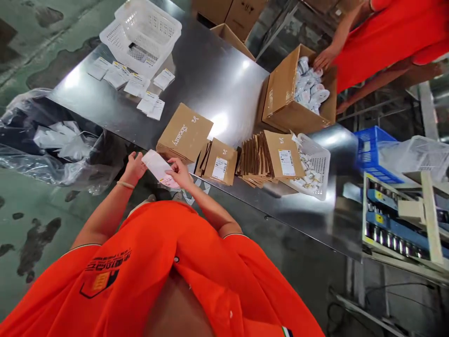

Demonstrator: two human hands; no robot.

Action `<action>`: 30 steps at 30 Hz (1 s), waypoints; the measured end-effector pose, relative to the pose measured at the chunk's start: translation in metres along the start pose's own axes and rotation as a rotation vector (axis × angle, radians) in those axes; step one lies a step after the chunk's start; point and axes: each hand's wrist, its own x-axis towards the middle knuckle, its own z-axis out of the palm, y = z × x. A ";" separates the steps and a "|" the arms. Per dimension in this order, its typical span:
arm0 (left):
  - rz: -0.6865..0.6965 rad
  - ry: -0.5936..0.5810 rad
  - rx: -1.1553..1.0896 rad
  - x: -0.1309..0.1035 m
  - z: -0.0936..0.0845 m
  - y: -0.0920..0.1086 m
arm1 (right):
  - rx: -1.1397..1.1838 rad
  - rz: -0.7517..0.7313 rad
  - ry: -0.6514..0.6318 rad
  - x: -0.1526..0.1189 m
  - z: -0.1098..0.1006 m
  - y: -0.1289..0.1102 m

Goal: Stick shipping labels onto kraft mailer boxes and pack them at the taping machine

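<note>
My left hand (134, 167) is at the upper left end of a white label sheet (157, 167), its fingers closed on that end. My right hand (179, 172) pinches the sheet's right side, in front of the table edge. Just beyond the sheet lies a stack of flat brown cardboard pieces (189, 128) printed with white lettering. To its right stand smaller folded brown boxes with a white label (220, 167) on the front one. A longer row of folded brown boxes (254, 159) follows, also with a labelled front piece.
White basket (164, 28) and several label packs (136, 85) sit at the table's far left. A lined bin (114, 154) holds white paper scraps. An open carton (284, 100) of wrapped items, a co-worker's hand (326, 57) in it, and a white basket (324, 164) are right.
</note>
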 end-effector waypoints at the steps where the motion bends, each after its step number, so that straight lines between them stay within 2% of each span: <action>1: -0.058 -0.043 -0.021 -0.008 0.001 -0.005 | 0.015 0.015 0.042 0.002 0.003 -0.002; 3: -0.111 -0.174 -0.026 -0.029 0.007 -0.014 | 0.030 0.044 0.115 0.007 0.009 -0.007; 5: -0.052 -0.301 0.052 -0.045 0.014 -0.021 | 0.035 0.056 0.170 0.012 0.013 -0.012; 7: 0.020 -0.333 0.130 -0.051 0.020 -0.024 | 0.047 0.066 0.174 0.016 0.011 -0.016; 11: 0.049 -0.329 0.198 -0.039 0.026 -0.015 | 0.058 0.104 0.106 0.019 -0.003 -0.019; 13: 0.052 -0.350 0.249 -0.030 0.029 -0.008 | 0.012 0.091 0.125 0.017 -0.009 -0.019; 17: 0.073 -0.345 0.333 -0.015 0.036 0.002 | -0.199 -0.035 0.206 0.008 -0.011 -0.021; 19: 0.029 -0.381 0.341 -0.010 0.036 0.004 | -0.298 -0.107 0.242 0.009 -0.015 -0.025; 22: -0.132 -0.501 0.361 -0.004 0.031 0.002 | -0.366 -0.134 0.388 0.032 -0.037 -0.035; 25: -0.213 -0.533 0.361 0.002 0.026 -0.006 | -0.418 -0.089 0.559 0.078 -0.069 -0.044; 28: -0.233 -0.518 0.331 0.007 0.023 -0.015 | -0.478 0.015 0.617 0.119 -0.093 -0.047; 30: -0.250 -0.520 0.360 0.010 0.016 -0.021 | -0.535 0.095 0.615 0.133 -0.098 -0.047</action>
